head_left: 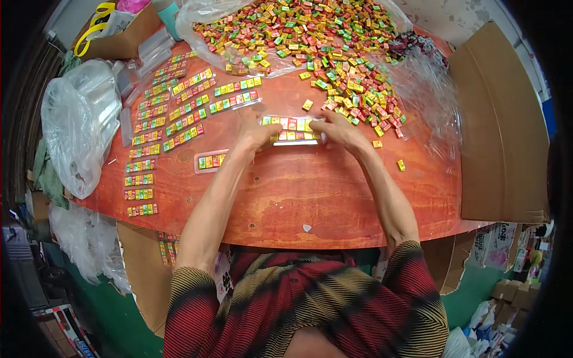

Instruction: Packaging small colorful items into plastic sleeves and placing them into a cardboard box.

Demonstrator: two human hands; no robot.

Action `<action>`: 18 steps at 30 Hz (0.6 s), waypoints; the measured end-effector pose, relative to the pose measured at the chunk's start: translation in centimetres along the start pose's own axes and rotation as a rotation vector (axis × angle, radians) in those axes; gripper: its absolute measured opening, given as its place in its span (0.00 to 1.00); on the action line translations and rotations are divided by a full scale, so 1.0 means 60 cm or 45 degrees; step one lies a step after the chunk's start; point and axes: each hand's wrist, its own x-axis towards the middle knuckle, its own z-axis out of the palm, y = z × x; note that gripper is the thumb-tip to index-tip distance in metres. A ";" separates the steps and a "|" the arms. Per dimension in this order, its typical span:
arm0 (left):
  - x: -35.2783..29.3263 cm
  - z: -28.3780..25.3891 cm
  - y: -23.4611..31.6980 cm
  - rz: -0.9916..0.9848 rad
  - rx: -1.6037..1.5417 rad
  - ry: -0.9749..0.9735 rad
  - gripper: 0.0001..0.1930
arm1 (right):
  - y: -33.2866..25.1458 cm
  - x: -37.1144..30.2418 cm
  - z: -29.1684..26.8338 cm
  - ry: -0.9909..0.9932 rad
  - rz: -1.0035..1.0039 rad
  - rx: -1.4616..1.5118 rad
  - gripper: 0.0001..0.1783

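Observation:
Between my two hands, over the middle of the table, is a clear plastic tray (295, 142) with two rows of small red, yellow and green boxes (290, 124). My left hand (256, 132) grips its left end, thumb resting on the boxes. At the other end my right hand (337, 128) closes round it, thumb over the top. The undersides of my fingers are hidden. Just left of my left forearm lies another clear tray (197, 164) with a row of small boxes in it.
A big heap of loose small boxes (310, 30) covers the far side, spilling toward the right. Filled rows (139, 179) line the left. A clear plastic bag (80, 125) hangs at the left edge; a tall cardboard sheet (501, 131) stands on the right. Crumpled film (427, 95) lies beside the heap.

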 end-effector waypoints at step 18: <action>-0.109 0.043 0.012 0.350 0.657 0.343 0.46 | -0.013 -0.100 0.005 -0.222 -0.150 -0.894 0.25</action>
